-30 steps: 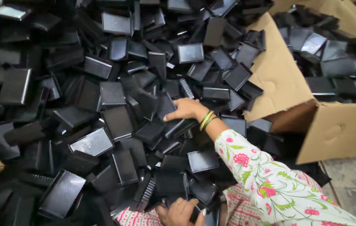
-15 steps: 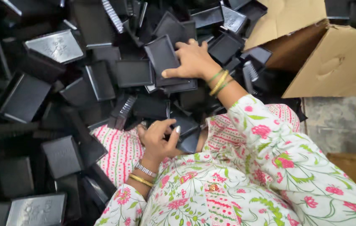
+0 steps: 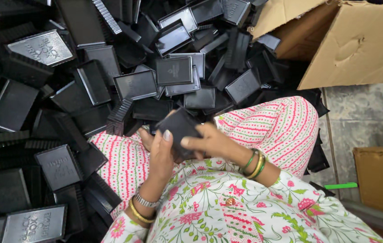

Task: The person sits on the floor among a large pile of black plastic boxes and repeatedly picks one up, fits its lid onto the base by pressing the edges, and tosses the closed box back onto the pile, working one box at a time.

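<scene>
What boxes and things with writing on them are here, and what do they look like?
Cardboard box: top right, big, brown, dented, flap open, lying on its side.
Second cardboard box: right edge on the floor, brown, flat side showing.
Black lid with raised lettering: top left on the pile, rectangular.
Another lettered lid: bottom left, rectangular, black.
Small black box: held in the left hand and right hand, no lettering visible.

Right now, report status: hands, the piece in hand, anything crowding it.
Left hand and right hand both gripping one black tray over the lap. Heap of black trays piled right up to the knees. Cardboard box off to the right, apart.
</scene>
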Demonstrator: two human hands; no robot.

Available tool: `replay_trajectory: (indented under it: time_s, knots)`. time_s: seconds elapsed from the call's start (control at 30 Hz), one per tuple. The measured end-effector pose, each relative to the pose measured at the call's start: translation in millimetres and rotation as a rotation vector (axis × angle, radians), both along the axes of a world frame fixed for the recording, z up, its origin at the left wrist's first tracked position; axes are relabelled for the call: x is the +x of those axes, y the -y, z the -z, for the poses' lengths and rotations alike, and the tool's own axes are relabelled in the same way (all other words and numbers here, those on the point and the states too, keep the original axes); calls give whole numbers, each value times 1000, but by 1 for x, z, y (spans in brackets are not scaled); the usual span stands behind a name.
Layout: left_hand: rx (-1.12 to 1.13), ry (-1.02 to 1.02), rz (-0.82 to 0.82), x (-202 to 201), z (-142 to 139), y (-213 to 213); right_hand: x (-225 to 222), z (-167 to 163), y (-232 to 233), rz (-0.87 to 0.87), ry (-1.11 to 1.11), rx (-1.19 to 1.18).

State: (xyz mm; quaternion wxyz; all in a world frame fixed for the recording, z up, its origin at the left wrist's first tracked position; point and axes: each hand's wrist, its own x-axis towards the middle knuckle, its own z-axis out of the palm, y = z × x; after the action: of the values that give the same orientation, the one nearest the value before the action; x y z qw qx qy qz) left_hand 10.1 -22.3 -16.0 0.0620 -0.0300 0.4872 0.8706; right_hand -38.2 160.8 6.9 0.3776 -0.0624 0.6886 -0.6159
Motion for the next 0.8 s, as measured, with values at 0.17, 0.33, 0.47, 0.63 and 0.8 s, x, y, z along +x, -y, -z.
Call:
replay_trajectory:
  time_s: [0.17, 0.33, 0.47, 0.63, 0.8]
  knots:
    - [152, 51, -68, -8, -20, -11, 2, 15, 0, -86, -31, -55]
    - [437, 235, -156, -15, -26, 6, -45, 21, -32, 418, -587, 61]
    - [466, 237, -138, -14, -22, 11, -96, 22, -56, 724, -1177, 564]
    - [437, 269, -46, -16, -15, -3, -110, 46, -67, 512, -1099, 793]
    - [392, 232, 7, -19, -13, -14, -108, 59, -67, 686, -739, 506]
